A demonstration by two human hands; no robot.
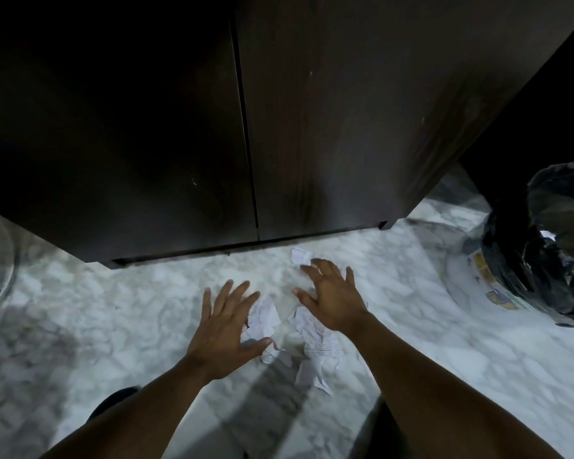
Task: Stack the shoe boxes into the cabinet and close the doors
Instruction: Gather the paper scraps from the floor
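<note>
Fingers spread and empty, left hand [224, 326] and right hand [332, 299] hover over paper scraps [325, 342]; far cabinet doors [312, 144] shut, look stiff, no handles visible, so probably gripped by the bottom edge.

— Where's the dark brown wooden cabinet [279, 193]?
— Standing upright on the white marble floor [80, 309].
— And its two flat doors?
— The left door [113, 127] and right door [338, 120] are both closed, meeting at a thin vertical seam.

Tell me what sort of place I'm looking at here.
Probably a room in a home, perhaps a hallway or storage corner. A shut, dark wooden cabinet stands on a marble-patterned floor, a bin lined with a black bag sits at the right, and crumpled papers litter the floor.
</note>
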